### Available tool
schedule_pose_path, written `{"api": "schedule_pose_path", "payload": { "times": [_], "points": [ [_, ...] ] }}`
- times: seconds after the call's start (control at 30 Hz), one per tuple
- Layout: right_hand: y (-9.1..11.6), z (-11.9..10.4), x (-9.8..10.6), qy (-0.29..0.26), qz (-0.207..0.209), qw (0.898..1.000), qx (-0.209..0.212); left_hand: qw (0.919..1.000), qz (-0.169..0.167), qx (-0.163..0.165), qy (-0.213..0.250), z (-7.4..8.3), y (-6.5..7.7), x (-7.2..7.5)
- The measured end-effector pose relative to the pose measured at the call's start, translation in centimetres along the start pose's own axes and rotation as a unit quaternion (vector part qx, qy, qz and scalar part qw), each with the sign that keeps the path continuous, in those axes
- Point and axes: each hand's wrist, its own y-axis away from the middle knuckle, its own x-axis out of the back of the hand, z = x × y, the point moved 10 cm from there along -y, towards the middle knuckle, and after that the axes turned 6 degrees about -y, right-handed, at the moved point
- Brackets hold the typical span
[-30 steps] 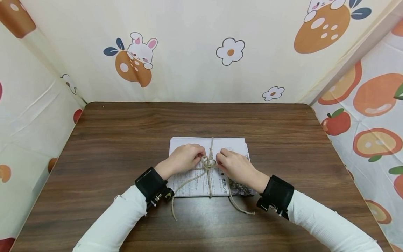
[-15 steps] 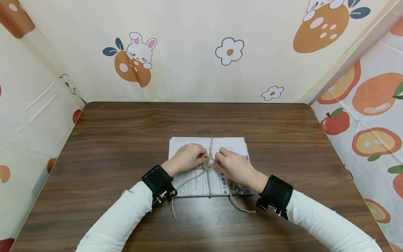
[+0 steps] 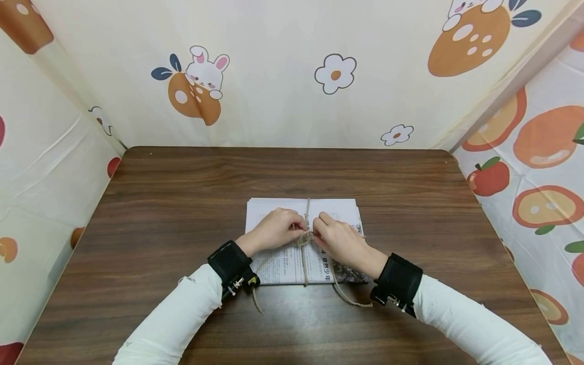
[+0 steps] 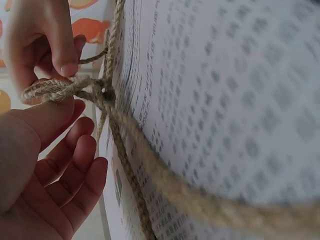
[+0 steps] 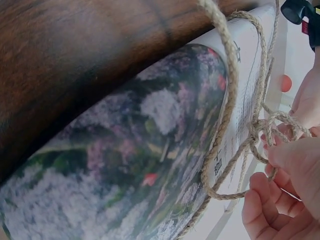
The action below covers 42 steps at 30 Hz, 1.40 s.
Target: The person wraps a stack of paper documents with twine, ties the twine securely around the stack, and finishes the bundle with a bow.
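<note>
A stack of folded newspapers lies on the table, with brown twine bound crosswise around it. Over the middle of the stack, my left hand pinches twine loops between thumb and index finger, its other fingers loosely bent in the left wrist view. Opposite it, my right hand pinches the twine at the knot, its thumb against a loop. Loose twine ends hang over the stack's front edge. In the head view the fingers partly cover the knot.
The dark wooden table extends on all sides of the stack. Printed curtains stand behind it and at both sides. A black wrist strap with a camera sits on each forearm.
My left hand has shifted slightly right, to the knot. The open loop seen before is now gathered between the fingers. The right hand stays nearly in place.
</note>
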Motion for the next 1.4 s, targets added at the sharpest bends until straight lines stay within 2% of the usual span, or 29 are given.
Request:
{"api": "schedule_pose_path", "payload": {
  "times": [0.37, 0.7, 1.0, 1.4],
  "points": [
    [-0.2, 0.2, -0.1, -0.013, 0.004, 1.0, -0.015, 0.9994, -0.023, 0.004, 0.024, 0.7, -0.2, -0.6],
    [-0.3, 0.4, -0.3, -0.052, -0.005, 0.998, -0.03, 0.9983, -0.044, 0.009, 0.038, 0.9, -0.2, -1.3],
    [-0.1, 0.6, -0.2, -0.07, -0.008, 0.997, -0.037, 0.9988, -0.039, -0.003, 0.031, 1.1, -0.2, -1.3],
    [0.6, 0.5, 1.1, -0.084, 0.014, 0.995, -0.056, 0.9992, -0.027, 0.011, 0.028, 0.8, -0.1, -1.0]
  ]
}}
